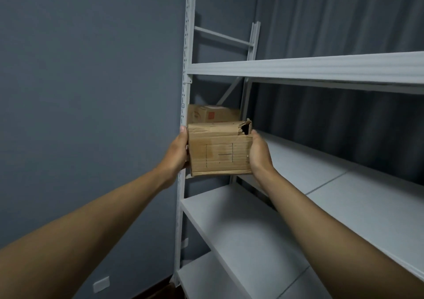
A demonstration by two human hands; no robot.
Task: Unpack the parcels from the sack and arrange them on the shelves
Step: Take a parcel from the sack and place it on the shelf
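Head cam, fwd, near shelves (298, 69).

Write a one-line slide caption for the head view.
Both hands, left and right, hold a torn cardboard parcel before a white shelf rack.

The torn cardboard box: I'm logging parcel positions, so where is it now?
In the head view the torn cardboard box sits mid-frame between the left hand and right hand, before the second box on the shelf.

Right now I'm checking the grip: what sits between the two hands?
In the head view, only the torn cardboard box lies between the left hand and right hand, gripped at its sides.
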